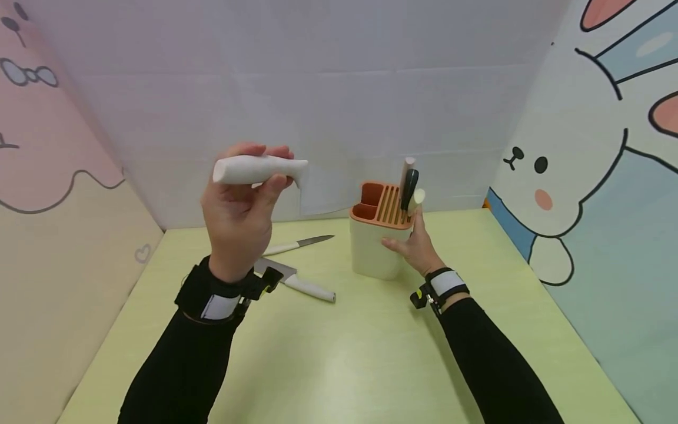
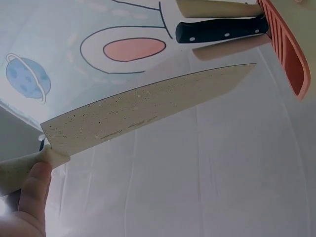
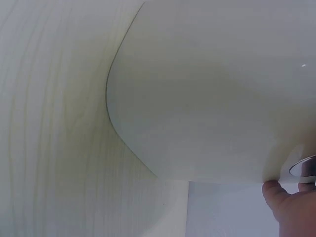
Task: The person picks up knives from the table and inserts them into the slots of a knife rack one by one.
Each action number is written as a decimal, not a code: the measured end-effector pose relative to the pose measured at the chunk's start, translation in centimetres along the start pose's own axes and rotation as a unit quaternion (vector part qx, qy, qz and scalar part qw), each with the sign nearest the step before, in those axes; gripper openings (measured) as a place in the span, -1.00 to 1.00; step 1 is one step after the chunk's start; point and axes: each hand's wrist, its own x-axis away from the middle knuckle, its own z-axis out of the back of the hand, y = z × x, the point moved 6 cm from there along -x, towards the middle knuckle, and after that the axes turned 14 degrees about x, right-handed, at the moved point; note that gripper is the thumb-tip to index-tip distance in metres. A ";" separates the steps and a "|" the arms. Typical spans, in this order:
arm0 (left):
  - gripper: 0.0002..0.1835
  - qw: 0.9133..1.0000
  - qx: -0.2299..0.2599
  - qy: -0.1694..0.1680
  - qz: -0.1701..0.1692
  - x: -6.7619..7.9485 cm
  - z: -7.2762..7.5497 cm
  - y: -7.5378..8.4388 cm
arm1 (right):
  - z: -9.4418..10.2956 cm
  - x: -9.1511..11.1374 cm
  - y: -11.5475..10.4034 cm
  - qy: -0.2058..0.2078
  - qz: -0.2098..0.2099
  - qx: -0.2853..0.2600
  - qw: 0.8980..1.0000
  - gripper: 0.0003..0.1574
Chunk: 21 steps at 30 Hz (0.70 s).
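Note:
Raised at the left, my left hand (image 1: 238, 218) grips the white handle of a broad-bladed kitchen knife (image 1: 254, 169). In the left wrist view the flat blade (image 2: 148, 106) points toward the holder's orange top. My right hand (image 1: 421, 250) holds the right side of a white knife block (image 1: 371, 250), its thumb spread on the front wall. The block stands upright on the table. Out of its right-hand slots rise a black handle (image 1: 409, 187), a cream handle (image 1: 416, 200) and a pinkish-beige handle (image 1: 406, 171). In the right wrist view, fingertips touch the block's wall (image 3: 197, 98).
A cleaver (image 1: 312, 290) with a white handle lies left of the block, its blade partly hidden by my left wrist. Behind it rests a smaller white-handled knife (image 1: 281, 248). The pale table (image 1: 339, 365) meets a white sheet at the back and cartoon-printed walls at both sides.

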 end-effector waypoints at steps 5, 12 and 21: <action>-0.57 1.000 0.007 -0.019 -0.005 -0.1 -1.7 -1.4 | 0.0 0.0 -0.2 -0.009 -0.003 0.002 1.000 0.42; -0.65 0.999 -0.011 -0.041 -0.013 0.0 -3.9 -3.0 | -0.1 -0.1 -0.2 -0.019 -0.001 -0.008 1.000 0.43; -0.62 0.994 -0.064 -0.082 -0.020 0.1 -5.5 -5.0 | -0.2 0.0 -0.2 -0.022 -0.004 -0.026 0.999 0.42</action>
